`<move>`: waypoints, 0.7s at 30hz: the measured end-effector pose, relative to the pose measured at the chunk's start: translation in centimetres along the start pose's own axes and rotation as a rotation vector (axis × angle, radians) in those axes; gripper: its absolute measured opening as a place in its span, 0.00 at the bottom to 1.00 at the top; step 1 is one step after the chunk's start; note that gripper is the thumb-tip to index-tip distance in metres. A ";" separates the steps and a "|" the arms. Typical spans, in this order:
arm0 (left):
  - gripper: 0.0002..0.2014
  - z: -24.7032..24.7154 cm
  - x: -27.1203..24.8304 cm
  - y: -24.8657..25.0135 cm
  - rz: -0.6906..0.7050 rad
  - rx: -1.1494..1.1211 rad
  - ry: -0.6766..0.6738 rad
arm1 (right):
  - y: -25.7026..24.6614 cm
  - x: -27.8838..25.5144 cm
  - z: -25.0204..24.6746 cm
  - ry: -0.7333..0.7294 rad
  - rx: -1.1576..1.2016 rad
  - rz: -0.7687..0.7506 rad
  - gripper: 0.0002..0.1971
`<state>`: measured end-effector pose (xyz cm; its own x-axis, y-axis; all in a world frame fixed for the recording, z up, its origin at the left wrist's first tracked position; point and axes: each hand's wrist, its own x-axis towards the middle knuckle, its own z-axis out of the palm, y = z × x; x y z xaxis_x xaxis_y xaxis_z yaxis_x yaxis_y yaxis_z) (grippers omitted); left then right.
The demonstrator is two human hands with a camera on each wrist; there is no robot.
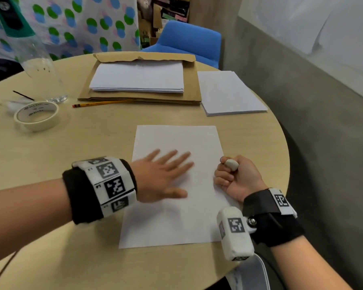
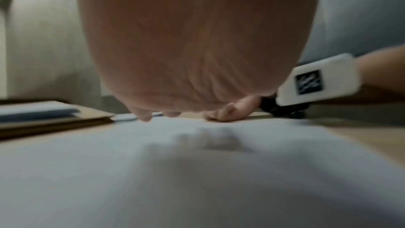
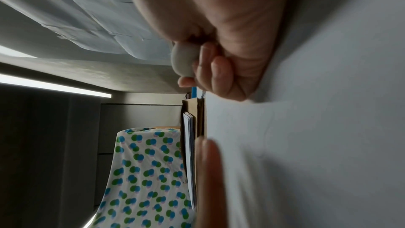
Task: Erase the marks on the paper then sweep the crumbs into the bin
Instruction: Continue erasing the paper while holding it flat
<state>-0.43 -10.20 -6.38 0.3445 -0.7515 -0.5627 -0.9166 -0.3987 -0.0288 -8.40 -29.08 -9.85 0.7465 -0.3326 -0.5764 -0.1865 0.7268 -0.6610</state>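
A white sheet of paper (image 1: 176, 218) lies on the round wooden table (image 1: 82, 143) in front of me; no marks show on it. My left hand (image 1: 166, 170) lies flat on the sheet with fingers spread and blurred. My right hand (image 1: 235, 176) rests at the sheet's right edge, curled into a fist that holds a white eraser (image 1: 231, 164), whose rounded end pokes out at the top. The right wrist view shows the eraser (image 3: 183, 61) gripped by curled fingers (image 3: 221, 72), with the paper (image 3: 317, 127) alongside. In the left wrist view the paper (image 2: 175, 179) fills the bottom. No bin is in view.
At the back lies a brown envelope (image 1: 193, 88) with a stack of paper (image 1: 138, 76) on it, and another stack (image 1: 228, 93) to its right. A pencil (image 1: 99, 103), a tape roll (image 1: 37, 115) and a clear bottle (image 1: 40, 65) stand at the left. A blue chair (image 1: 189, 38) is behind the table.
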 end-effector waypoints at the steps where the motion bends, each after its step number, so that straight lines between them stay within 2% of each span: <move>1: 0.36 0.1 -0.2 1.3 0.120 -0.070 -0.032 | 0.0 0.0 0.0 -0.004 -0.001 0.000 0.05; 2: 0.34 0.3 -0.1 2.1 0.193 -0.124 -0.076 | 0.0 0.1 0.0 -0.007 0.001 0.000 0.05; 3: 0.32 0.5 0.3 2.3 0.205 -0.141 -0.116 | 0.0 0.1 0.0 -0.006 0.004 0.000 0.05; 4: 0.32 0.6 0.8 1.8 0.155 -0.130 -0.134 | 0.1 0.1 0.0 -0.004 0.006 -0.001 0.05; 5: 0.33 0.5 1.4 1.0 0.042 -0.102 -0.123 | 0.1 0.1 -0.1 -0.003 0.008 -0.002 0.05; 7: 0.37 -0.6 2.7 -1.2 -0.271 -0.042 -0.027 | 0.2 0.1 -0.1 -0.003 0.020 -0.006 0.05; 8: 0.40 -1.3 3.1 -2.0 -0.364 -0.019 0.022 | 0.2 0.0 0.0 -0.002 0.029 -0.011 0.05; 9: 0.42 -1.9 3.5 -2.5 -0.376 -0.008 0.064 | 0.3 -0.1 0.0 -0.002 0.032 -0.020 0.06; 11: 0.43 -3.0 4.3 -2.3 -0.226 -0.061 0.125 | 0.3 -0.1 0.2 -0.004 0.024 -0.036 0.08; 13: 0.47 -3.5 5.0 -1.3 -0.068 -0.166 0.118 | 0.0 0.0 0.5 -0.015 0.007 -0.030 0.09; 16: 0.52 -3.4 5.9 -0.3 0.000 -0.243 0.104 | -1.7 0.0 0.9 -0.021 -0.061 -0.052 0.05; 18: 0.52 -3.2 6.1 -0.3 0.008 -0.295 0.102 | -3.3 -0.1 1.1 0.013 -0.240 -0.130 0.03; 21: 0.55 -2.7 6.4 -0.6 0.004 -0.346 0.118 | -4.6 0.2 1.8 0.041 -0.760 -0.241 0.06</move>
<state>2.84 -16.16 -7.75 0.3801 -0.8009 -0.4628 -0.8024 -0.5343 0.2657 -6.24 -31.47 -6.05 0.8003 -0.4611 -0.3834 -0.4187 0.0280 -0.9077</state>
